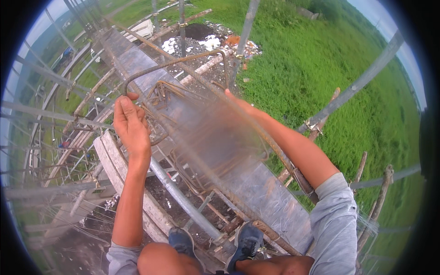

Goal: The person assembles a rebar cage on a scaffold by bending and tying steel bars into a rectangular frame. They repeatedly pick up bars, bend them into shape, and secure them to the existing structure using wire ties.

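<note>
A rusty rebar stirrup (201,55), bent into a rectangular loop, is raised in front of me. My left hand (130,117) is closed round its left side, thumb up. At its right side is my right hand (239,101), thumb against the bar; its other fingers are mostly hidden. Long rusty rebars (250,120) run diagonally across, one passing over my right forearm. Below my hands, more stirrups (197,183) hang around the bars, partly lost in a blur. A smaller bundle of bent rods (167,90) lies farther along.
A grey metal sheet (275,201) runs diagonally beneath the bars. My shoes (247,243) are among pipes and timbers high above the ground. Concrete-stained planks (130,183) slope at left. Scaffold pipes (357,85) cross both sides; rubble (211,42) and grass lie beyond.
</note>
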`<control>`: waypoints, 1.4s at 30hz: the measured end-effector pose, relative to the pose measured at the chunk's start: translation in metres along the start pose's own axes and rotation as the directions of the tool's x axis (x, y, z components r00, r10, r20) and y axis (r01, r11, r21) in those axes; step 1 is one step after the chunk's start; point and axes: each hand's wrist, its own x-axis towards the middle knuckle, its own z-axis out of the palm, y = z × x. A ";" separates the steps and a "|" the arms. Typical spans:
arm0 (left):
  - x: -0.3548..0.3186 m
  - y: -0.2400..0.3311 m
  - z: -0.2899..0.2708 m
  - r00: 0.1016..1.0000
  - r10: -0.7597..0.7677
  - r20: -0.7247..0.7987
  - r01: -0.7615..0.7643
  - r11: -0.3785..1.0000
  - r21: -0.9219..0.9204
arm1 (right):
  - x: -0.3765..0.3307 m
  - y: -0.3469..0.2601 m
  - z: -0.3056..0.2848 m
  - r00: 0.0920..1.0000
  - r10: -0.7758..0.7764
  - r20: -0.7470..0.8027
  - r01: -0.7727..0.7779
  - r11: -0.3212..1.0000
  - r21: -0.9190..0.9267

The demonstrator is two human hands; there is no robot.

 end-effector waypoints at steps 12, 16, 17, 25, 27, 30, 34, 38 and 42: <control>0.114 0.022 0.054 0.773 0.114 0.625 -0.606 0.427 0.671 | -0.048 0.143 -0.105 0.980 -0.178 -0.091 -0.012 0.401 -0.916; 0.101 0.021 0.056 0.683 0.188 0.706 -0.730 0.148 0.667 | -0.056 0.174 -0.101 0.863 -0.468 -0.187 0.112 0.540 -0.834; 0.099 0.028 0.051 0.507 0.449 0.736 -0.842 0.076 0.534 | -0.059 0.171 -0.096 0.897 -0.363 -0.252 0.058 0.663 -0.747; 0.001 -0.002 -0.057 0.925 -0.040 0.377 -0.318 0.462 0.828 | -0.119 0.109 -0.027 0.897 -0.267 -0.351 0.077 0.878 -0.472; -0.058 -0.061 -0.075 0.764 -0.171 0.622 -0.448 0.554 0.702 | -0.128 0.100 -0.011 0.878 -0.267 -0.398 0.120 0.927 -0.356; -0.128 -0.136 -0.083 0.420 0.059 0.906 -0.849 0.379 0.369 | -0.130 0.085 -0.006 0.933 -0.263 -0.244 0.174 0.926 -0.334; -0.175 -0.153 -0.069 0.303 -0.116 0.946 -0.782 0.537 0.316 | -0.122 0.069 -0.018 0.980 -0.043 -0.193 0.013 0.987 -0.158; -0.187 -0.094 -0.094 0.471 -0.032 0.881 -0.469 0.837 0.281 | -0.123 0.055 -0.017 0.975 0.160 -0.156 -0.186 0.966 -0.177; -0.189 -0.048 -0.158 0.829 -0.058 0.556 -0.222 0.878 0.424 | -0.142 -0.003 -0.016 0.982 0.078 -0.174 -0.161 0.828 -0.537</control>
